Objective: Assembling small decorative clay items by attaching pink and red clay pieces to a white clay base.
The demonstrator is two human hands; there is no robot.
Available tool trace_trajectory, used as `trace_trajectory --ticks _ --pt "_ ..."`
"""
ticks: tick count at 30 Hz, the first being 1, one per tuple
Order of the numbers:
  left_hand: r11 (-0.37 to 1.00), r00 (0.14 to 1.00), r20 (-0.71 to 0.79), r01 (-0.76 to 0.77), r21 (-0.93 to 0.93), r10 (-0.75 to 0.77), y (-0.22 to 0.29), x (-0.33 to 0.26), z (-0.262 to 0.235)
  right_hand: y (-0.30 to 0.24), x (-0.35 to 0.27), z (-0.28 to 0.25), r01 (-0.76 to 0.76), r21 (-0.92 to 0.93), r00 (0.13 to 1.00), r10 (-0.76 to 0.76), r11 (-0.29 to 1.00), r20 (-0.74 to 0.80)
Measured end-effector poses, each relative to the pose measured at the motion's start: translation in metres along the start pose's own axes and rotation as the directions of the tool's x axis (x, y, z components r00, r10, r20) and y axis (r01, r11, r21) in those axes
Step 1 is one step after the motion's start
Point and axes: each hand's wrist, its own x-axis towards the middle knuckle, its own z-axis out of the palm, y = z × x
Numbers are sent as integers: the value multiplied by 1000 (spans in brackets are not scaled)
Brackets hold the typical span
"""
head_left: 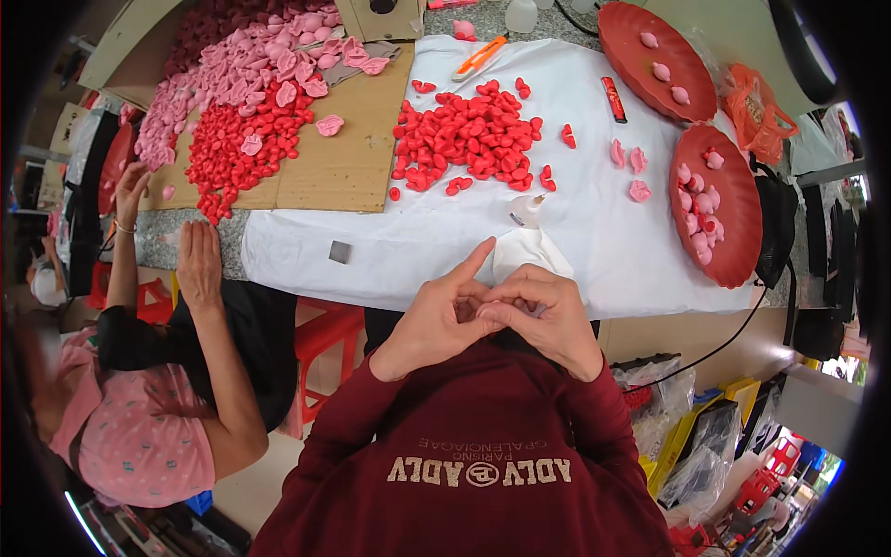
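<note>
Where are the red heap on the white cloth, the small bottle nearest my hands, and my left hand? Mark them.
Red heap (475, 136), head view: its middle.
Small bottle (523, 212), head view: its body.
Left hand (433, 320), head view: its middle.

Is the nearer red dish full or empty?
Partly filled: rounded pink pieces lie in the nearer scalloped red dish, but its right side shows bare.

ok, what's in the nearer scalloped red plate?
Small rounded pink pieces, mostly along its left side, some red showing. Plate surface directly beneath them is covered.

Free cloth (418, 243) left, bottle (525, 212) apparently ahead
</note>
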Motion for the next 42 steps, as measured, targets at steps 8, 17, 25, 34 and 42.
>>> trace_trajectory --ticks 8,17,25,34,42 --pt "977 945 -319 -134 -167 75 -1 8 17 7 -8 22 -4 510 890 236 860 -390" --pt "983 973 -160 -175 -47 166 -7 4 12 18 -6 11 130 147 943 -77 980 -324" --pt "965 963 -250 -153 -212 98 -22 1 16 5 -8 15 24 416 937 125 909 -327" --pt "898 980 -199 -72 -434 -18 -16 2 2 9 28 -15 14 -298 855 -166 955 -492" --pt "823 991 -131 -87 -561 15 -15 -3 -10 20 37 -16 163 -164 897 -215 973 -387"
